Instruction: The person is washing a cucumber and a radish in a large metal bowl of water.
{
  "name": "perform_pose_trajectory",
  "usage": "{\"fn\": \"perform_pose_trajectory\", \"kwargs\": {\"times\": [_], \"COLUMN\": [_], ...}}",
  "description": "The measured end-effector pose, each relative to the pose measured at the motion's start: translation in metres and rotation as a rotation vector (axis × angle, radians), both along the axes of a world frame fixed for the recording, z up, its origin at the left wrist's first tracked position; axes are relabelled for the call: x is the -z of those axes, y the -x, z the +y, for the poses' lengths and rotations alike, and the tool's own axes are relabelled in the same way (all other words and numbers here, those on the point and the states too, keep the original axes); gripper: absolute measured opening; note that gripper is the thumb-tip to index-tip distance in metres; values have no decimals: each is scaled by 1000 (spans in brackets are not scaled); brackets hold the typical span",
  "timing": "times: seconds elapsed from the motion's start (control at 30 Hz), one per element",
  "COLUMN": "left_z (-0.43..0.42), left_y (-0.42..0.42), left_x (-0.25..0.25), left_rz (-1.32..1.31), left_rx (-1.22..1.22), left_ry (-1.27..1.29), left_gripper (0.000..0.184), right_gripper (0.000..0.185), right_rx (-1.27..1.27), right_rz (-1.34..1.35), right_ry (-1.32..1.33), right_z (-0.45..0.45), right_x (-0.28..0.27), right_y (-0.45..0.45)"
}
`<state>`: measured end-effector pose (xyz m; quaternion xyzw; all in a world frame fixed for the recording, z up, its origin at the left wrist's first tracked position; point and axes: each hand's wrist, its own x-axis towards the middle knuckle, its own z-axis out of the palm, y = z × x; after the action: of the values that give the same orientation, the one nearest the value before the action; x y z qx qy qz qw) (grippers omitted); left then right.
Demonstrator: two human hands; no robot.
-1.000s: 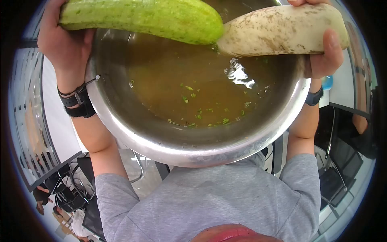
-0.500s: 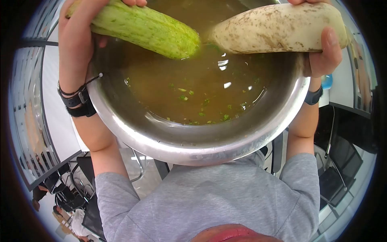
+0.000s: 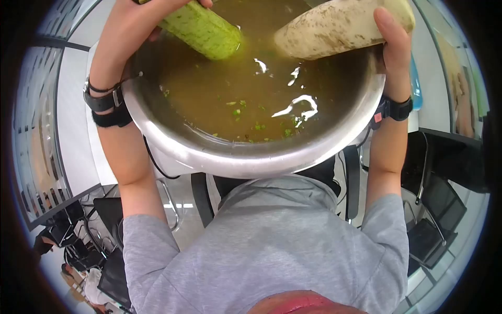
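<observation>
A wide steel basin (image 3: 246, 162) holds brownish water with green bits floating in it. My left hand (image 3: 130, 29) grips the upper end of a green, zucchini-like vegetable (image 3: 206, 34), whose lower tip dips into the water at the upper left. On the other side, my right hand (image 3: 396, 39) is wrapped round the thick end of a white radish (image 3: 334, 30) with brown marks. Its narrow end touches the water. The tips of the two vegetables are apart. Part of my left fingers is hidden behind the green vegetable.
White tables (image 3: 78, 125) stand to the left and right of the basin. A blue object (image 3: 416, 83) is beside my right wrist. Black chairs (image 3: 436, 214) are at the lower right and lower left. Another person in a white top (image 3: 94, 287) is at the bottom left.
The green vegetable has tilted tip-down into the water, and its tip has moved left, away from the radish. The basin and both hands now appear higher in view.
</observation>
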<state>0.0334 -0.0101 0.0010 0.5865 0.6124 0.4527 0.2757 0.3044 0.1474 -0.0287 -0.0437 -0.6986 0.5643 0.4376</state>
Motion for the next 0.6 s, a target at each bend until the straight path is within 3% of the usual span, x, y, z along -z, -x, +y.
{"fn": "perform_pose_trajectory", "kwargs": {"times": [0.13, 0.27, 0.43, 0.5, 0.6], "left_z": [-2, 2, 3, 2, 2], "left_y": [-8, 0, 1, 0, -1], "left_x": [-9, -4, -6, -5, -3], "left_rz": [-21, 54, 139, 175, 92], "left_rx": [120, 244, 242, 208, 178], "left_ry": [48, 57, 69, 78, 54], "left_gripper": [20, 30, 33, 32, 29], "right_gripper": [46, 39, 39, 43, 47], "right_rx": [50, -53, -156, -319, -214], "right_rz": [-72, -182, -197, -274, -464], "right_ry": [-15, -3, -41, -92, -223], "right_z": [2, 8, 4, -6, -40], "right_x": [-13, -33, -36, -46, -62], "right_y": [-4, 0, 9, 11, 12]}}
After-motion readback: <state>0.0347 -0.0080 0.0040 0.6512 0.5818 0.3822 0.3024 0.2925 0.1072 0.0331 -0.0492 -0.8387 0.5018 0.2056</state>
